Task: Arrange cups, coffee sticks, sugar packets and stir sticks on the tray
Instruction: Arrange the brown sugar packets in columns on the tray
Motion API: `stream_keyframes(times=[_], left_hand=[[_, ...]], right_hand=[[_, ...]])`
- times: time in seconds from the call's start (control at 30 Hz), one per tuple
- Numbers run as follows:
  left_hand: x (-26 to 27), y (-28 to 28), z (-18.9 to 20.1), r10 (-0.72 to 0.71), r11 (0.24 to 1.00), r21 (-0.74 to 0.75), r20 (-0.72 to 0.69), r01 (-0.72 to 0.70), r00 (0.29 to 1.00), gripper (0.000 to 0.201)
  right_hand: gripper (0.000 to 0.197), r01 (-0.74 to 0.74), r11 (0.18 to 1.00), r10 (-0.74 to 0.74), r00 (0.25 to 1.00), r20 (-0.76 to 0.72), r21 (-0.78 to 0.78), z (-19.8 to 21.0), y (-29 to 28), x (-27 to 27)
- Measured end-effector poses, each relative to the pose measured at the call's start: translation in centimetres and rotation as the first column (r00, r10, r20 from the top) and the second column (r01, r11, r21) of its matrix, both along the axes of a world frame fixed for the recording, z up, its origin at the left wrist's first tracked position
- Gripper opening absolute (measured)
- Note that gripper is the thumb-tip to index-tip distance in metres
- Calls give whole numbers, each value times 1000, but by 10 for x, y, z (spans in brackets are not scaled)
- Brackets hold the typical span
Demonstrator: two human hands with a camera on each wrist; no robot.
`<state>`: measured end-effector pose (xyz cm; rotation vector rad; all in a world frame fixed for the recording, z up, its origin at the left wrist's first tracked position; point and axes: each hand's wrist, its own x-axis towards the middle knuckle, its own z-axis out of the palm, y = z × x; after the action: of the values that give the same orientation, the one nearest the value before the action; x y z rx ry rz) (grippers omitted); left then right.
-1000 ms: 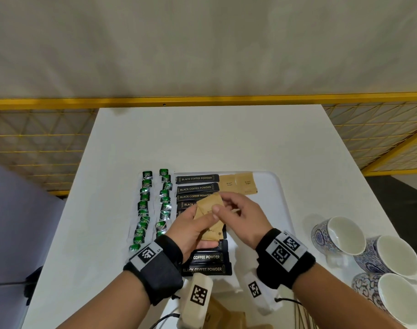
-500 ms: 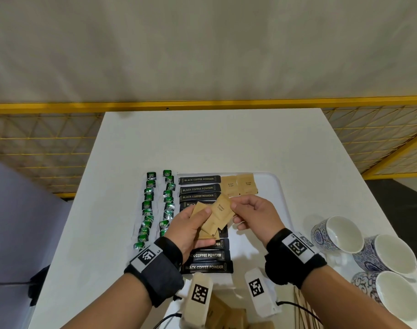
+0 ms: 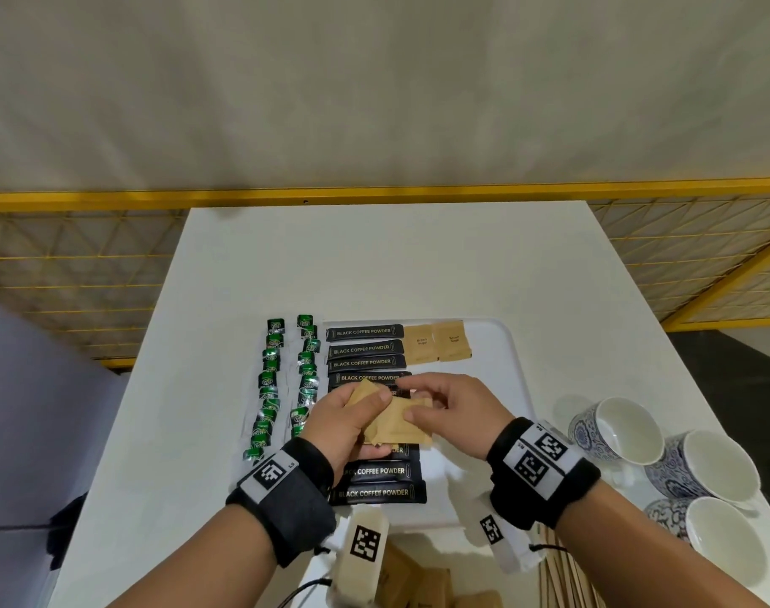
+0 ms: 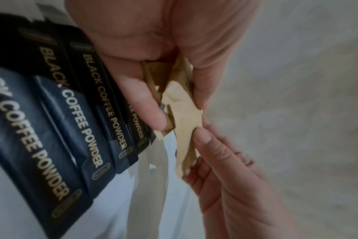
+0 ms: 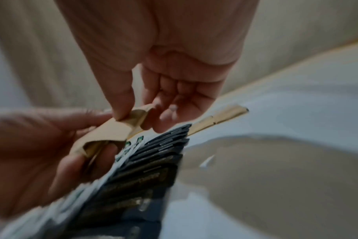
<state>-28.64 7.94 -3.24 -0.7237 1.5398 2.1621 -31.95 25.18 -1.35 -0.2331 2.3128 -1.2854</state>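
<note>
Kraft paper: brown sugar packets [image 3: 390, 421], thin and creased, fanned in the left hand [image 3: 348, 421]; right hand [image 3: 455, 412] pinches the top one.
Done: black coffee sticks [image 3: 365, 348], glossy foil, in a column on the white tray [image 3: 512, 366]; two sugar packets [image 3: 438, 343] flat at its far edge.
Left: blue-patterned ceramic cups [image 3: 615, 425] at the tabletop's right edge; wooden stir sticks [image 3: 563, 577] at its near edge.
Off tray: green foil sachets [image 3: 286, 379] toward the tabletop's left edge.

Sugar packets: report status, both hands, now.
Left hand grips a stack of brown sugar packets. Right hand pinches one packet off it. Two packets already on tray. Nothing in the way.
</note>
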Motion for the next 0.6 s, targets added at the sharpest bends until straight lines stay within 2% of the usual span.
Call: stream_keyframes(times=[0.1, 0.17, 0.23, 0.33, 0.43, 0.53, 0.6], left_hand=[[-1, -2, 2, 52, 998, 34, 35, -53, 998, 25], [-2, -4, 4, 60, 997, 49, 55, -62, 997, 28], [-2, -6, 5, 65, 995, 70, 79, -71, 995, 28], [-2, -5, 6, 27, 994, 106, 122, -40, 992, 26], [-2, -2, 8, -60, 988, 146, 142, 39, 988, 26], [0, 1, 9, -138, 980, 164, 144, 113, 980, 27], [2, 4, 10, -173, 975, 167, 138, 149, 975, 35]], right_hand=[[32, 138, 976, -114, 983, 142, -167, -3, 4, 1], [49, 148, 956, -105, 979, 174, -254, -2, 6, 2], [53, 136, 933, -74, 978, 193, -333, -2, 6, 3], [36, 151, 897, -66, 975, 211, -415, -2, 3, 4], [29, 146, 879, -65, 980, 188, -453, -3, 1, 2], [16, 94, 880, -24, 988, 153, -465, -3, 0, 1], [18, 66, 895, -3, 990, 142, -441, -4, -1, 1]])
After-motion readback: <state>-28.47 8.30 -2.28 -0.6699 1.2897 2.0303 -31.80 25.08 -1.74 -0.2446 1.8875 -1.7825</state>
